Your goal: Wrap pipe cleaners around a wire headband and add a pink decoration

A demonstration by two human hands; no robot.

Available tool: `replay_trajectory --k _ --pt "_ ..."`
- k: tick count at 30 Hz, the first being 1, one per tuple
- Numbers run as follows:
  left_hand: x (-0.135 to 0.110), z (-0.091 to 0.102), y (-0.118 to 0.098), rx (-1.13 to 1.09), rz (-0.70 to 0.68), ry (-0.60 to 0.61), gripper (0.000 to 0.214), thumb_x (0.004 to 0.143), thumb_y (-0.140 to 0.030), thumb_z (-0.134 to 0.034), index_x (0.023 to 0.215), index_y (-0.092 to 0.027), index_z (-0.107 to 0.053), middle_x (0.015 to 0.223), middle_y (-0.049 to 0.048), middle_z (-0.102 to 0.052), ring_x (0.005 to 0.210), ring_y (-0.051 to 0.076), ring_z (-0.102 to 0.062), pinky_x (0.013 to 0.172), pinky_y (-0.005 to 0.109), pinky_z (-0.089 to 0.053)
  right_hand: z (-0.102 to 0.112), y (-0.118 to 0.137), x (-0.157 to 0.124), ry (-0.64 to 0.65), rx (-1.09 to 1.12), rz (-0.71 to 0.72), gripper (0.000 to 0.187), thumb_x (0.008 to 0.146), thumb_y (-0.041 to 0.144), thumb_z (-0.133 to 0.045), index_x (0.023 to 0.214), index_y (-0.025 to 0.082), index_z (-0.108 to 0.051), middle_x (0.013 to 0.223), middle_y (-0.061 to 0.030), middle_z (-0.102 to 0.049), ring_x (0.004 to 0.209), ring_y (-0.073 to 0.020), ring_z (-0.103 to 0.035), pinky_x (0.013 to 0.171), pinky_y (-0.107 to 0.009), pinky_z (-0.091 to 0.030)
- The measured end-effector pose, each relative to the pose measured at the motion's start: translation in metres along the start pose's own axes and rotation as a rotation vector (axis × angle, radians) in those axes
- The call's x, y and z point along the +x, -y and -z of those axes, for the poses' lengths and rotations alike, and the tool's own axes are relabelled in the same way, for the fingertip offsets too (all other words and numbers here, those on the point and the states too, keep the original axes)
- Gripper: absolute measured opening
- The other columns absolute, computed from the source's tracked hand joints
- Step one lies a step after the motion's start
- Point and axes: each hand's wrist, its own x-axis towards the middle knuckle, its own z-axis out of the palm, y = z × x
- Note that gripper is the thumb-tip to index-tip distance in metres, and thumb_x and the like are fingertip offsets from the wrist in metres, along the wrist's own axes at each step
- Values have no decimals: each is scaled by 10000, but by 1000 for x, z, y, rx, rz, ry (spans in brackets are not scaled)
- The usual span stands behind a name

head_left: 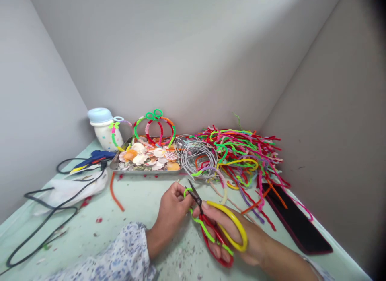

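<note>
A bright green pipe cleaner (199,222) is pinched in my left hand (173,204), with a small loop of it standing above the fingertips. My right hand (233,224) grips a pair of scissors (197,198) with one yellow and one red handle. The blades are parted and point up and left, close beside the green loop at my left fingers. From there the rest of the pipe cleaner trails down past the red handle, in front of my right fingers. Whether a blade touches the loop I cannot tell.
Seashells fill a metal tray (144,172) carrying several pipe-cleaner rings. Right of it lie coiled grey wire (196,158), a heap of coloured pipe cleaners (244,148) and a dark flat panel (297,222). Leftward are a white jar (105,132), a blue glue gun (98,157) and a black cable (39,206).
</note>
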Motion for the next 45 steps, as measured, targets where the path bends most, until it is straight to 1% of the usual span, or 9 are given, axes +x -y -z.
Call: replay_trajectory --k 7,16,27,30,33,36,40,43,45 --pt "-7 -2 -5 -37 16 72 150 691 -120 -606 658 -194 -480 526 -70 -511 469 82 -451 470 177 -355 -7 -4 12 -33 45 -5 502 836 693 -460 843 192 -493 461 90 -419 275 -60 -396 262 -151 -332" --pt "-5 -1 0 -53 35 50 167 646 -142 -664 642 -202 -508 516 -63 -543 451 100 -481 474 197 -372 -13 -2 13 -84 -69 39 530 839 723 -408 756 202 -455 427 107 -313 269 -48 -304 269 -154 -287" --pt "-3 0 3 -17 39 28 176 596 -100 -638 623 -210 -504 535 -63 -546 468 111 -483 466 201 -366 -11 -5 13 -96 -315 159 540 885 699 -337 689 200 -406 429 83 -318 325 -54 -339 330 -180 -252" --pt "-3 0 4 -13 35 47 176 603 -80 -606 642 -210 -494 536 -66 -544 463 107 -493 460 196 -359 -5 4 6 -49 -328 92 534 877 709 -332 740 201 -425 455 88 -336 320 -55 -334 325 -176 -278" --pt "-3 0 5 -23 62 94 164 666 -113 -591 702 -215 -468 518 -75 -529 441 107 -506 445 194 -367 7 21 -8 33 -479 12 483 853 665 -465 790 186 -466 507 70 -427 366 -48 -377 350 -158 -291" --pt "-2 0 5 -10 101 111 161 720 -202 -630 779 -212 -481 546 -69 -551 424 105 -512 429 198 -381 19 38 -21 38 -556 -34 464 814 625 -576 954 187 -514 623 60 -452 469 -54 -418 399 -149 -327" --pt "-2 0 4 -17 82 176 226 738 -232 -646 926 -189 -527 720 -26 -619 495 96 -568 471 198 -426 27 45 -30 90 -695 16 403 853 533 -583 1085 209 -523 703 51 -432 553 -66 -396 464 -160 -338" --pt "-1 0 3 -42 103 156 310 756 -238 -617 1031 -189 -482 700 -52 -583 434 87 -545 427 199 -416 27 41 -31 112 -807 66 349 858 455 -600 1114 228 -531 698 52 -434 579 -80 -366 489 -170 -329" --pt "0 0 3 -38 108 140 343 764 -242 -605 1069 -184 -460 697 -57 -575 414 89 -552 401 197 -405 29 39 -31 56 -886 92 363 837 447 -619 1124 238 -544 726 39 -492 615 -98 -410 523 -185 -355"
